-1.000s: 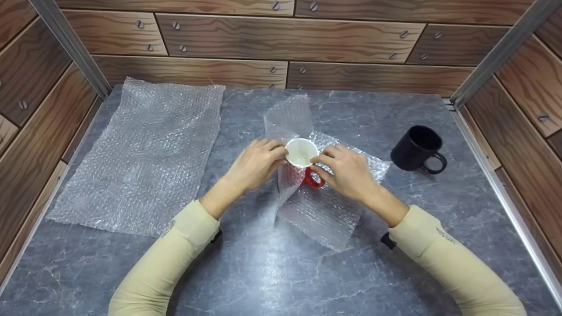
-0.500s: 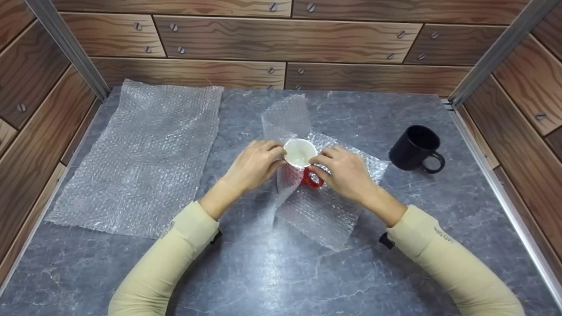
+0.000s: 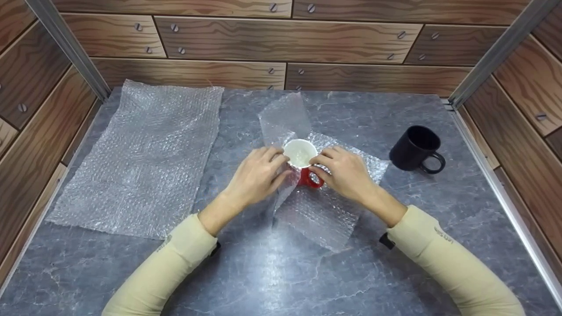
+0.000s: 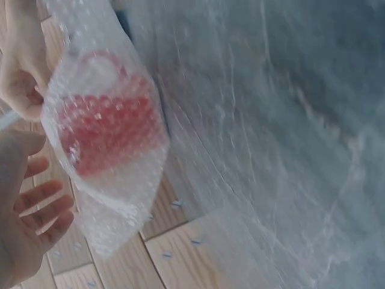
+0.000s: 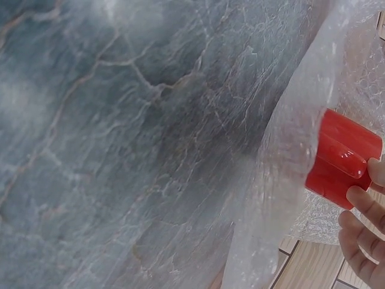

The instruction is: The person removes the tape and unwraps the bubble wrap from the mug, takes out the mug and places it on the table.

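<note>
A red mug with a white inside stands upright on a sheet of bubble wrap. One flap of the sheet covers the mug's left side, and the handle shows at the front. My right hand pinches the rim on the right; in the right wrist view its fingers meet the bare red mug beside the handle. My left hand is at the left of the rim with thumb and fingers parted. In the left wrist view that hand has loose, spread fingers beside the wrapped mug.
A second, larger sheet of bubble wrap lies flat on the left of the grey marbled table. At the right a black mug stands upright. Wood-patterned panels enclose the back and sides.
My left thumb has come away from the fingers and the left hand has shifted slightly toward me. The rear bubble wrap flap has leaned a little left. The right hand stays at the rim.
</note>
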### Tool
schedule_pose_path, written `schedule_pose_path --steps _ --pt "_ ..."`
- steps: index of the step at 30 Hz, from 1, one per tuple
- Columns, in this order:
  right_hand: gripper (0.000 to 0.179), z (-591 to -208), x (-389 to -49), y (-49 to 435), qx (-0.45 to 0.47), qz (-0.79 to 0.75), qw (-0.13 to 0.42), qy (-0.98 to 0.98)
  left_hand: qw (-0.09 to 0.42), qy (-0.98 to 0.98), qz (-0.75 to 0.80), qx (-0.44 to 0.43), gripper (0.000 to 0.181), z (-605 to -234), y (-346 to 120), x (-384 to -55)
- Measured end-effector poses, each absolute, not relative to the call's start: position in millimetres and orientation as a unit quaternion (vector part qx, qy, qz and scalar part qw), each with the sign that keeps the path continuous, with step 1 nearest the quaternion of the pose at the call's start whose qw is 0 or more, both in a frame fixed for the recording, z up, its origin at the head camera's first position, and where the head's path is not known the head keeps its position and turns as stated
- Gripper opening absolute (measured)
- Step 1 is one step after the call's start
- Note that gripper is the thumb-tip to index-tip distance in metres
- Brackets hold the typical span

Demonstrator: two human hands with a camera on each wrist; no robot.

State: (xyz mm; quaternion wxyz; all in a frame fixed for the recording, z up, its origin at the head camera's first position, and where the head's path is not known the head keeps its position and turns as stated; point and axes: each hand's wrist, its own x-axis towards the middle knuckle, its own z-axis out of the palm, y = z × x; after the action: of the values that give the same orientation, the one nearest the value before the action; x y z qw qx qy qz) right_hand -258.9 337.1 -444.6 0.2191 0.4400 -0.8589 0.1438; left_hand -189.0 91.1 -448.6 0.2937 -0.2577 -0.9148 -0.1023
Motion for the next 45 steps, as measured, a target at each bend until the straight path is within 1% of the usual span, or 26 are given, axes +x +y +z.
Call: schedule_pose_path --steps 7,13,21,28,32,40,45 --pt "0.016 -444.4 -258.5 337.3 0.437 0.141 0.217 -0.861 0.320 -0.904 -0.079 -0.274 0.033 -450.7 106.1 -172.2" --pt "0.017 -443.8 -258.3 337.2 0.436 0.138 0.213 -0.863 0.341 -0.892 -0.053 -0.292 0.032 -456.6 113.5 -169.1" --pt "0.017 -443.6 -258.3 337.3 0.440 0.138 0.208 -0.863 0.336 -0.894 -0.033 -0.295 0.037 -463.1 118.1 -172.5" --pt "0.017 -444.6 -259.1 337.3 0.443 0.138 0.211 -0.860 0.352 -0.888 -0.030 -0.295 0.031 -463.8 117.8 -175.1" --pt "0.017 -444.4 -259.5 337.9 0.443 0.138 0.212 -0.860 0.358 -0.885 -0.025 -0.296 0.030 -463.0 114.3 -175.0" --pt "0.018 -443.0 -259.6 337.6 0.444 0.138 0.208 -0.861 0.349 -0.890 -0.019 -0.292 0.032 -458.3 104.4 -170.4" --pt "0.016 -443.7 -259.3 337.6 0.442 0.140 0.204 -0.862 0.348 -0.892 -0.010 -0.288 0.028 -455.0 97.3 -168.4"
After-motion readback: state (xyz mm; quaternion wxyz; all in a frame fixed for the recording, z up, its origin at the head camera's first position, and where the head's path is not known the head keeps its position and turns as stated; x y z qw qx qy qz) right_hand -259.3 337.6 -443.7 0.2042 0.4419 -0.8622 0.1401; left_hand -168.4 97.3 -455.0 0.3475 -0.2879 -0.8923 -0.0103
